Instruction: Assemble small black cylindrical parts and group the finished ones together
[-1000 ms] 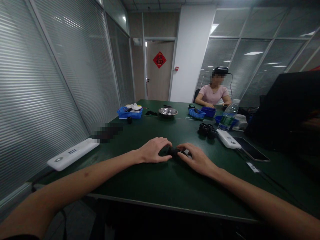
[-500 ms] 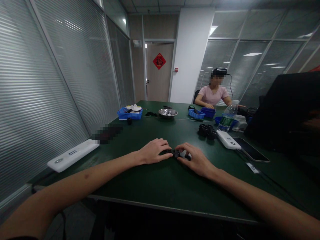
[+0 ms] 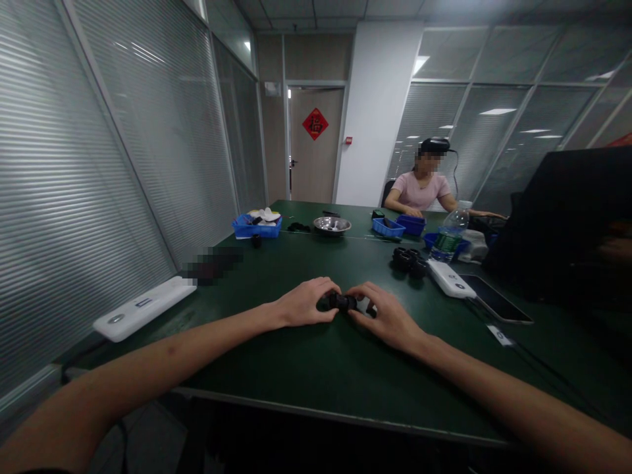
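A small black cylindrical part lies crosswise between my two hands, low over the green table or resting on it; I cannot tell which. My left hand is closed on its left end, thumb and fingers curled around it. My right hand pinches the right end between thumb and fingertips. Something greyish with a dark end shows inside the curl of my right hand, too small to make out. Beyond my right hand stands a cluster of several black round pieces.
A metal bowl with small items and a blue tray stand farther back. On the right are a water bottle, a white power bank and a phone. Another white device lies left. A person sits across.
My left fingers have shifted their hold and arch higher, showing more of the black part between the hands. My right hand stays nearly in place.
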{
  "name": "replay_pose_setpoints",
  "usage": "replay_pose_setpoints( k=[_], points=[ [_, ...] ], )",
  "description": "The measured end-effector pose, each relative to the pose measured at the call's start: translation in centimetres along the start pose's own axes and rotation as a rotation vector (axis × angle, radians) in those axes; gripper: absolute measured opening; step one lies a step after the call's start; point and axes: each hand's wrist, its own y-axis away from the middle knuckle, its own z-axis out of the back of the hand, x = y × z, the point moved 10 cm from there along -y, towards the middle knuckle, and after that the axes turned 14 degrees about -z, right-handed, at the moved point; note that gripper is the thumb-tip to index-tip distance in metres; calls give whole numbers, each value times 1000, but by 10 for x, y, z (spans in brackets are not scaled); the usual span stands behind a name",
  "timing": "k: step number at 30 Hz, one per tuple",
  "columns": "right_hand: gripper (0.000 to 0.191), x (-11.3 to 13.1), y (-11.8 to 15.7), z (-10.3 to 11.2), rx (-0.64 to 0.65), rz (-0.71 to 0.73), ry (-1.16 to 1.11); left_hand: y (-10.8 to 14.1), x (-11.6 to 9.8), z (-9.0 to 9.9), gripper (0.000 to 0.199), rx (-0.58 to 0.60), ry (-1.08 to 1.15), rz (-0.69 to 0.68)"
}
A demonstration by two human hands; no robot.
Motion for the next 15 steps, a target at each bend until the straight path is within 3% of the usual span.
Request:
replay_pose_setpoints(
  k=[4,8,12,15],
  points=[
    [27,-16,-4,2,-9,-124,-65,5,15,6,33,-93,143,119],
    [31,-25,-6,-3,47,-176,-90,9,29,2,34,-50,189,172],
    [57,-29,-6,-3,65,-179,49,18,48,1,51,44,56,247],
    [78,-33,-7,-7,86,-181,187,21,54,-1,73,111,-7,218]
  ],
)
